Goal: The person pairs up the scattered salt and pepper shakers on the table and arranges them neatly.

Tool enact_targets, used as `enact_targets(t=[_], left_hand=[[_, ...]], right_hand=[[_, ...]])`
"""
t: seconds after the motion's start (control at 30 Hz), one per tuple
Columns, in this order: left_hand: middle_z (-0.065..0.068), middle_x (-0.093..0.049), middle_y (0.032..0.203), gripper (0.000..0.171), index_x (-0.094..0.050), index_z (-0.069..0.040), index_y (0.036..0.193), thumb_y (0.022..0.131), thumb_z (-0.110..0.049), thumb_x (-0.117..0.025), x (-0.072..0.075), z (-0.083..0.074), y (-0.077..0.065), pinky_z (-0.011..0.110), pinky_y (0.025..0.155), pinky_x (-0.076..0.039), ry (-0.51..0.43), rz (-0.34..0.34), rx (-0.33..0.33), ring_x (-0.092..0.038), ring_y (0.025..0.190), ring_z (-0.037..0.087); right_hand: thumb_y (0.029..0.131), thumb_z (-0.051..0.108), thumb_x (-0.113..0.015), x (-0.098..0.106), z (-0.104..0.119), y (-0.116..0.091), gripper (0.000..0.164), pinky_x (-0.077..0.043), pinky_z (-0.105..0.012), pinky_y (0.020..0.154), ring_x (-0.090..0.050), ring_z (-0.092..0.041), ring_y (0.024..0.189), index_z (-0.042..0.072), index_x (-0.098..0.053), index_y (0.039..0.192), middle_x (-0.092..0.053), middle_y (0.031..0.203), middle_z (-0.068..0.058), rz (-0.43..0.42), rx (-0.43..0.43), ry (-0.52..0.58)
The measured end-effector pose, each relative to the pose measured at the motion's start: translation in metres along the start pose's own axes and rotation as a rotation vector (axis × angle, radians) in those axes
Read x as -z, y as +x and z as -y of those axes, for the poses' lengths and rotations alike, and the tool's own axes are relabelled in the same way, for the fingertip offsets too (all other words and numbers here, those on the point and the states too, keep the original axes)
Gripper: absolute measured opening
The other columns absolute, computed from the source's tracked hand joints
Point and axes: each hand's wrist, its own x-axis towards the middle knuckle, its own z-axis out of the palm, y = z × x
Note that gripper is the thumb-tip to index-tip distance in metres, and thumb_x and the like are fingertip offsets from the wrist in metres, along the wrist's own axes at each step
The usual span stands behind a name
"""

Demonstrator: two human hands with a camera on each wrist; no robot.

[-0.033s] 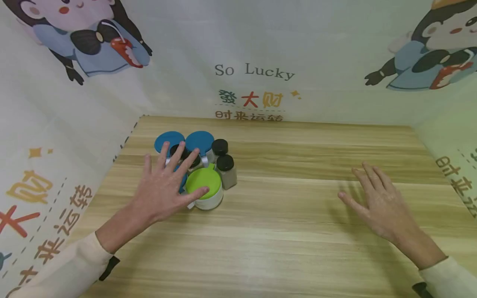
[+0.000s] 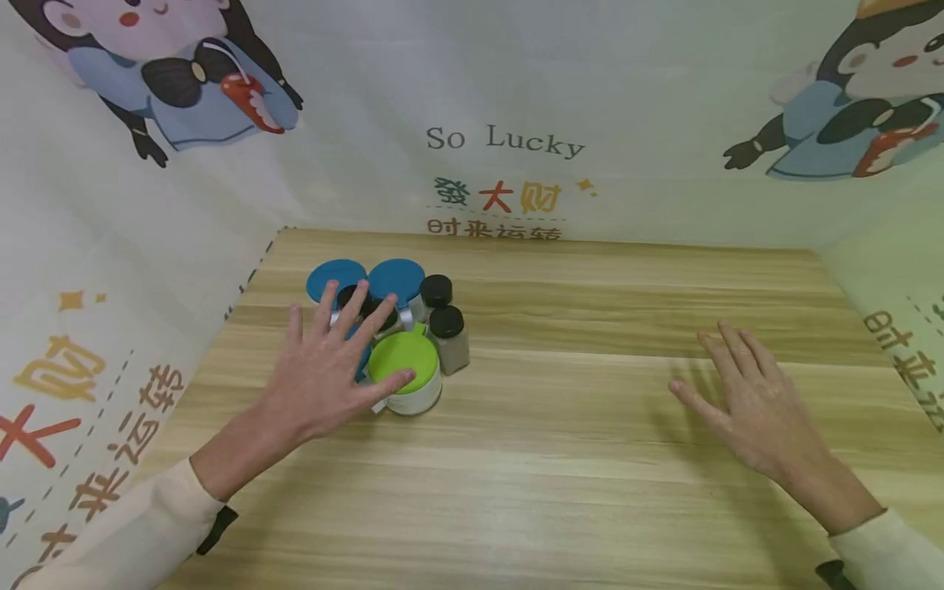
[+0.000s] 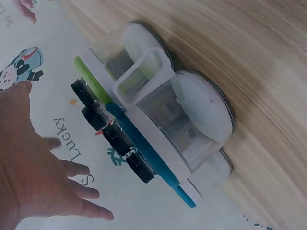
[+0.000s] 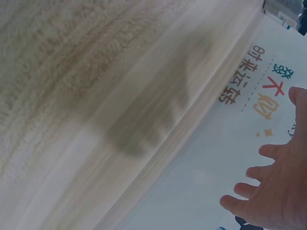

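Note:
My left hand (image 2: 320, 377), fingers spread, hovers over a cluster of lidded containers at the table's left. Its thumb overlaps the lime-green lid (image 2: 404, 356) of a round jar in the head view. In the left wrist view the hand (image 3: 36, 167) is apart from the jars, which are clear-walled; one has a white handle (image 3: 165, 72). Blue lids (image 2: 398, 279) and several black-capped shaker bottles (image 2: 451, 348) stand close together, some partly hidden behind the fingers. Over the right side of the table, my right hand (image 2: 767, 418) holds nothing, its fingers slightly bent and apart.
A wood-grain table (image 2: 560, 459) lies under both hands. Pale printed cloth (image 2: 634, 106) rises behind it and along both sides. The right hand's shadow falls on the wood in the right wrist view, where part of a container (image 4: 284, 12) shows at the top right.

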Motion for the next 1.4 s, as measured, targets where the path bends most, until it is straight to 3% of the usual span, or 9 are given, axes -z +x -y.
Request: enact_targets(t=[0.3, 0.43, 0.57, 0.7, 0.87, 1.0, 1.13, 1.27, 1.4], left_hand=[[0.02, -0.028, 0.162, 0.088, -0.037, -0.017, 0.159, 0.091, -0.069, -0.058, -0.009, 0.002, 0.0, 0.069, 0.114, -0.015, -0.029, -0.032, -0.024, -0.014, 0.15, 0.044], [0.02, -0.042, 0.153, 0.098, -0.039, -0.01, 0.156, 0.084, -0.074, -0.06, -0.018, -0.002, -0.001, 0.062, 0.112, -0.027, -0.044, -0.112, -0.056, -0.034, 0.141, 0.041], [0.018, -0.048, 0.141, 0.102, -0.044, -0.014, 0.153, 0.078, -0.08, -0.062, -0.029, -0.008, -0.002, 0.06, 0.104, -0.038, -0.05, -0.197, -0.079, -0.045, 0.126, 0.037], [0.02, -0.049, 0.137, 0.1, -0.05, -0.017, 0.15, 0.074, -0.078, -0.068, -0.037, -0.011, -0.004, 0.061, 0.098, -0.041, -0.013, -0.233, -0.094, -0.047, 0.121, 0.038], [0.023, -0.049, 0.133, 0.095, -0.059, -0.012, 0.142, 0.07, -0.071, -0.076, -0.046, -0.01, -0.007, 0.062, 0.096, -0.039, 0.016, -0.267, -0.105, -0.045, 0.12, 0.042], [0.024, -0.05, 0.129, 0.09, -0.064, -0.008, 0.133, 0.069, -0.071, -0.075, -0.052, -0.007, -0.011, 0.063, 0.096, -0.037, 0.03, -0.274, -0.092, -0.043, 0.118, 0.045], [0.021, -0.053, 0.126, 0.084, -0.067, -0.01, 0.13, 0.072, -0.071, -0.074, -0.054, -0.006, -0.012, 0.063, 0.097, -0.036, 0.045, -0.238, -0.081, -0.046, 0.115, 0.042], [0.018, -0.056, 0.126, 0.076, -0.069, -0.013, 0.129, 0.077, -0.068, -0.074, -0.051, -0.006, -0.009, 0.064, 0.099, -0.035, 0.049, -0.19, -0.086, -0.05, 0.112, 0.039], [0.016, -0.057, 0.12, 0.072, -0.072, -0.013, 0.126, 0.079, -0.067, -0.075, -0.049, -0.006, -0.006, 0.066, 0.101, -0.034, 0.065, -0.187, -0.115, -0.052, 0.109, 0.038]], right_hand=[[0.103, 0.048, -0.056, -0.005, 0.01, 0.002, 0.081, -0.017, -0.069, 0.112, -0.019, -0.052, 0.145, -0.004, -0.027, 0.157, -0.023, 0.159, -0.032, -0.041, 0.038, 0.059], [0.103, 0.041, -0.059, -0.006, 0.025, 0.009, 0.072, -0.025, -0.07, 0.108, -0.028, -0.05, 0.142, -0.001, -0.033, 0.156, -0.032, 0.157, -0.026, -0.088, 0.057, 0.15], [0.102, 0.031, -0.063, -0.012, 0.039, 0.021, 0.061, -0.031, -0.07, 0.103, -0.033, -0.046, 0.139, 0.0, -0.042, 0.151, -0.04, 0.154, -0.022, -0.148, 0.119, 0.258], [0.1, 0.021, -0.066, -0.024, 0.054, 0.033, 0.057, -0.034, -0.068, 0.102, -0.033, -0.041, 0.139, 0.001, -0.045, 0.149, -0.039, 0.155, -0.016, -0.16, 0.198, 0.337], [0.099, 0.016, -0.067, -0.038, 0.077, 0.051, 0.057, -0.038, -0.067, 0.1, -0.034, -0.04, 0.14, 0.006, -0.044, 0.151, -0.035, 0.157, -0.016, -0.092, 0.28, 0.373], [0.099, 0.02, -0.068, -0.051, 0.1, 0.071, 0.063, -0.043, -0.065, 0.098, -0.032, -0.042, 0.14, 0.013, -0.039, 0.155, -0.023, 0.161, -0.019, -0.015, 0.361, 0.353], [0.098, 0.023, -0.07, -0.063, 0.123, 0.09, 0.071, -0.043, -0.061, 0.101, -0.027, -0.04, 0.143, 0.018, -0.033, 0.159, -0.014, 0.163, -0.019, 0.026, 0.445, 0.302], [0.097, 0.022, -0.071, -0.075, 0.146, 0.106, 0.077, -0.045, -0.057, 0.101, -0.032, -0.037, 0.142, 0.021, -0.03, 0.161, -0.022, 0.16, -0.02, 0.023, 0.482, 0.261], [0.096, 0.018, -0.071, -0.083, 0.163, 0.119, 0.079, -0.046, -0.054, 0.1, -0.04, -0.035, 0.136, 0.023, -0.028, 0.162, -0.031, 0.156, -0.021, 0.027, 0.508, 0.255]])
